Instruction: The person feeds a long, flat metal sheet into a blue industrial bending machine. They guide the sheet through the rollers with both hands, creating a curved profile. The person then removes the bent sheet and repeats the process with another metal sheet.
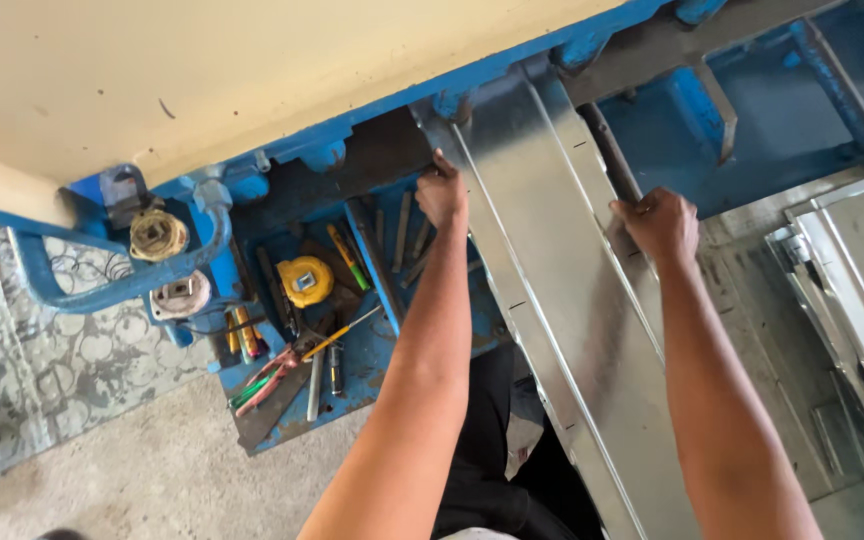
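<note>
Against the blue machine [752, 110] in front of me lies a long folded sheet of shiny metal [552, 290], running from the machine's edge back toward my body. I take this sheet as my landmark. My left hand [442, 195] is curled closed on the sheet's left edge near its far end, close to where it meets the machine. My right hand [664, 225] is clenched on the sheet's right edge, a little nearer to me than the left, its fingers wrapped over the raised fold and a dark bar [612, 155] that runs along that side.

Left of the sheet, a blue tool tray [372, 375] holds a yellow tape measure [305, 280], pliers with red and green handles [267, 380], a screwdriver with a yellow shaft [340, 335], a green and yellow marker [347, 257] and several plain metal rods [402, 232]. Farther left of the sheet, a curved blue pipe [112, 285] bends around two round spools [159, 235]. Right of the sheet, more bent metal pieces [852, 280] lie stacked on the floor. Below the sheet's near end I see my dark trousers [487, 450].
</note>
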